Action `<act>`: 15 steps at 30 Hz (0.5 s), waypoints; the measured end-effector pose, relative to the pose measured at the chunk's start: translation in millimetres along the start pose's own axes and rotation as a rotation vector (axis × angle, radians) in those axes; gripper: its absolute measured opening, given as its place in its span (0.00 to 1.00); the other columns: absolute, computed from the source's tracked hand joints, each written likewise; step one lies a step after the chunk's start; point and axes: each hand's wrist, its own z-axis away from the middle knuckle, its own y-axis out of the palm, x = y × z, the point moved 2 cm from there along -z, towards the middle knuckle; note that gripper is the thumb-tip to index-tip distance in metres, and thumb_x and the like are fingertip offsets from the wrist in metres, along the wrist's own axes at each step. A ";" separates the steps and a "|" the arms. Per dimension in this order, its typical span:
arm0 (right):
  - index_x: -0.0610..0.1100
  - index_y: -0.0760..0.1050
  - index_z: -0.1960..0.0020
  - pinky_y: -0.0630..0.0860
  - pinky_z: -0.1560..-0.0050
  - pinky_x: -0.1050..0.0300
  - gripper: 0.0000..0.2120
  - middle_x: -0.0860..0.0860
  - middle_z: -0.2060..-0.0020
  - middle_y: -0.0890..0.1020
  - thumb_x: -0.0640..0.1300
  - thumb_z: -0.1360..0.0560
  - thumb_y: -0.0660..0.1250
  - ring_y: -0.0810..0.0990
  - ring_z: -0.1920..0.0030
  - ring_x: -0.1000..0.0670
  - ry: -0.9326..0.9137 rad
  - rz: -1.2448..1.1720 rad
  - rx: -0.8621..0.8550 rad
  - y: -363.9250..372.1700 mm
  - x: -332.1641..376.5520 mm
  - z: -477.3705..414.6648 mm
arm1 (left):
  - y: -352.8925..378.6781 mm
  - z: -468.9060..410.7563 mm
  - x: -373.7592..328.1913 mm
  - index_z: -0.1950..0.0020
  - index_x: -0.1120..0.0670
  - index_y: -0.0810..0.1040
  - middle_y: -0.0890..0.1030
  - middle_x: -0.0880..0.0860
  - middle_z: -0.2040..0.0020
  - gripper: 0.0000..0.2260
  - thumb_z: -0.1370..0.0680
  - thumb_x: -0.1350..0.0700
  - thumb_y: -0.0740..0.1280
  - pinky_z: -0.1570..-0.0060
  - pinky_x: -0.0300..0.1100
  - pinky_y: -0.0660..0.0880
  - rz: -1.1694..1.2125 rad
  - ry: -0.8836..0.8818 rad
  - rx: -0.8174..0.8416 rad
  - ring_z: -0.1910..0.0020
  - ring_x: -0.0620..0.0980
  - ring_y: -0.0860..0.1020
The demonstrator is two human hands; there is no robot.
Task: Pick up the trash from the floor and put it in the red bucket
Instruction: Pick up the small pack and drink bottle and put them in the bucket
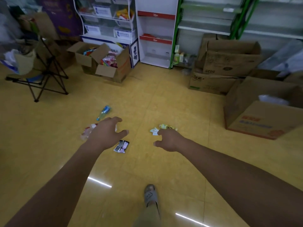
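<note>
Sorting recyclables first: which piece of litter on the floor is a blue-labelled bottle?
The clear bottle with the blue label, lying farthest away, beyond the left hand. The other pieces are flat or crumpled wrappers.

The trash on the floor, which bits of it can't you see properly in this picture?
- Crumpled clear bottle: head view, the left hand covers its right end.
- Yellow wrapper and small white scrap: the right hand overlaps them; print blurred.
- Black packet: label too small to read.
- Red bucket: nowhere in view.
</note>
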 end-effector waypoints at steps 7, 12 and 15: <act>0.44 0.69 0.31 0.72 0.43 0.56 0.25 0.46 0.37 0.76 0.55 0.24 0.65 0.74 0.37 0.46 0.098 -0.044 -0.023 -42.1 -39.9 -54.4 | 20.9 -90.0 -17.7 0.32 0.50 0.73 0.77 0.52 0.36 0.27 0.27 0.40 0.70 0.41 0.45 0.72 0.000 0.067 0.059 0.38 0.51 0.75; 0.47 0.64 0.26 0.67 0.54 0.62 0.27 0.46 0.36 0.75 0.51 0.22 0.65 0.76 0.42 0.48 0.138 -0.079 -0.015 -74.9 -59.1 -94.4 | 26.8 -160.7 -27.0 0.31 0.51 0.73 0.77 0.54 0.37 0.27 0.27 0.41 0.70 0.45 0.43 0.72 -0.003 0.089 0.104 0.42 0.51 0.76; 0.43 0.68 0.30 0.73 0.47 0.56 0.25 0.43 0.36 0.75 0.53 0.23 0.65 0.75 0.40 0.45 0.194 -0.058 -0.021 -90.3 -71.4 -119.1 | 29.8 -196.5 -34.4 0.31 0.51 0.72 0.76 0.54 0.36 0.27 0.26 0.42 0.70 0.46 0.42 0.71 -0.005 0.096 0.122 0.39 0.51 0.75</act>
